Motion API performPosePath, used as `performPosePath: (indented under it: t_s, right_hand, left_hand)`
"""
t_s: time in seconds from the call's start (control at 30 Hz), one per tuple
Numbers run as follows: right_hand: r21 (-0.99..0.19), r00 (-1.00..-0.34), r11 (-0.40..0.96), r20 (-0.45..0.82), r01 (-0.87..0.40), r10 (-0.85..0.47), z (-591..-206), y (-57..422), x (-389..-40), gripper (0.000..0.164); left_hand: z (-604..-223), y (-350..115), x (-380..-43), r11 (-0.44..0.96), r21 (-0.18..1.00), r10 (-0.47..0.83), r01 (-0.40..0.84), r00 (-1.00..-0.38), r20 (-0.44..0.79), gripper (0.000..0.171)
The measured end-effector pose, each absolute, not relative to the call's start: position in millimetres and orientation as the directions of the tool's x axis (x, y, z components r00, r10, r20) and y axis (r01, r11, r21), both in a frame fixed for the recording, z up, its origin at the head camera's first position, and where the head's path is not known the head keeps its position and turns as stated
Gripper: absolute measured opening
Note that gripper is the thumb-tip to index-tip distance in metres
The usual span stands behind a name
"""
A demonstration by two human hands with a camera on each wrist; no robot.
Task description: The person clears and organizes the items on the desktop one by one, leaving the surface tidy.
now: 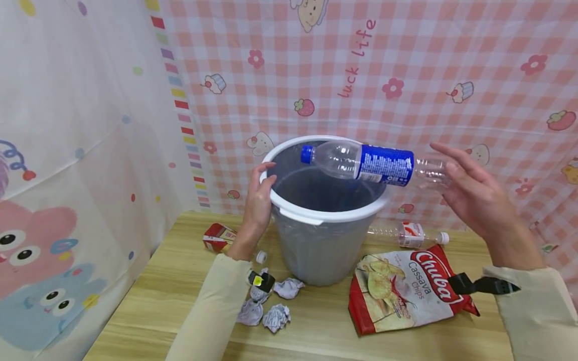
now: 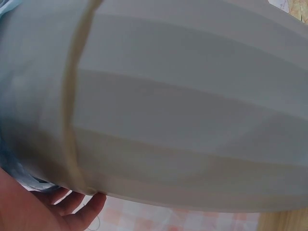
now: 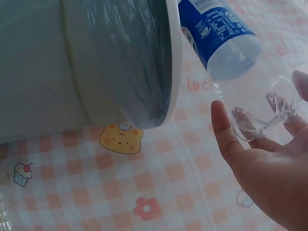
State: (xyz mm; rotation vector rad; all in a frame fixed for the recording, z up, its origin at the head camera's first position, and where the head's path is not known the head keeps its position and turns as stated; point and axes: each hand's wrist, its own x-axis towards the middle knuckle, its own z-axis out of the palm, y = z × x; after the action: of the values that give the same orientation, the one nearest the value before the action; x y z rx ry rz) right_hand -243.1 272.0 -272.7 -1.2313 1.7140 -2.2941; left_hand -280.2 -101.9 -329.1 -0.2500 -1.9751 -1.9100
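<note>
A grey trash bin with a white rim and a thin liner stands upright on the table. My left hand grips the left side of its rim; in the left wrist view, the fingers of the left hand curl at the rim beside the bin wall. Above the bin's mouth, a clear plastic bottle with a blue label and blue cap lies nearly level, cap pointing left. My right hand holds it by the base, with fingers around the clear bottom of the bottle in the right wrist view.
A red and white Cassava chips bag lies right of the bin. Behind it rests another clear bottle with a white cap. A red carton and several crumpled paper balls lie to the left. A checked cloth hangs behind.
</note>
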Motion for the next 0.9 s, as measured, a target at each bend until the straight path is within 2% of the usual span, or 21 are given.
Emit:
performPosePath:
  t_s: [0.13, 0.27, 0.47, 0.77, 0.9]
  right_hand:
    - [-0.822, -0.72, -0.358, 0.563, -0.442, -0.406, -266, 262, -244, 0.046]
    - [-0.838, -0.755, -0.266, 0.545, -0.476, -0.364, -258, 250, -244, 0.045]
    - [-0.867, -0.799, -0.052, 0.479, -0.496, -0.363, -248, 235, -245, 0.043]
    - [-0.828, -0.861, 0.278, 0.403, -0.488, -0.31, -245, 216, -246, 0.044]
    - [-0.805, -0.871, 0.354, 0.376, -0.476, -0.315, -244, 210, -247, 0.045]
  left_hand:
    - [-328, -102, -280, 0.062, 0.924, -0.137, 0.377, -0.914, 0.382, 0.036]
    - [-328, -103, -281, 0.053, 0.922, -0.142, 0.384, -0.911, 0.388, 0.036]
    - [-327, -103, -283, 0.045, 0.914, -0.145, 0.403, -0.903, 0.405, 0.037]
    - [-327, -102, -282, 0.042, 0.915, -0.134, 0.401, -0.905, 0.403, 0.037]
    - [-328, -102, -280, 0.044, 0.918, -0.129, 0.395, -0.908, 0.398, 0.036]
